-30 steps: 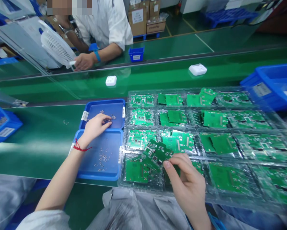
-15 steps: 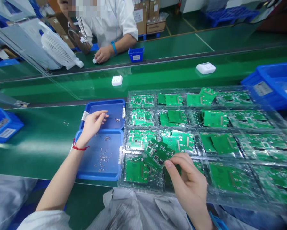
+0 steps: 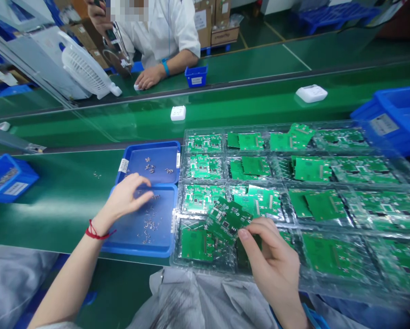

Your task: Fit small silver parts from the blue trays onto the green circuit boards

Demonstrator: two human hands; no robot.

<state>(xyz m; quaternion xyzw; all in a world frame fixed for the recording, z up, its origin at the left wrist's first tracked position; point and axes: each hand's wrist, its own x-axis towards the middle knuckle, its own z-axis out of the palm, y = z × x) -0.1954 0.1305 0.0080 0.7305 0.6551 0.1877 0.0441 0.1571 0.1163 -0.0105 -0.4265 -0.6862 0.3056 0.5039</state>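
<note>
Between thumb and fingers, my right hand (image 3: 271, 256) grips a green circuit board (image 3: 227, 219) by its right edge, above the front left of a clear plastic tray (image 3: 208, 266). My left hand (image 3: 127, 196) hovers where two shallow blue trays meet, thumb and fingers apart, with nothing visible in it. Small metal parts (image 3: 150, 224) lie scattered in the near blue tray (image 3: 122, 244). The far blue tray (image 3: 132, 155) has a few little clusters of similar parts (image 3: 151, 169). Other circuit boards (image 3: 312, 169) fill the compartments of the clear tray.
A blue bin with small parts (image 3: 11, 178) stands at the left, a larger blue bin (image 3: 390, 114) at the right. White plastic housings (image 3: 178, 113) sit on the green belt (image 3: 232, 107). Across it, a co-worker's hand (image 3: 150, 77) rests near a small blue bin (image 3: 196, 76).
My left hand has drawn back from the far blue tray toward me, its fingers now spread, and metal parts there have come into view. My right hand still holds the circuit board.
</note>
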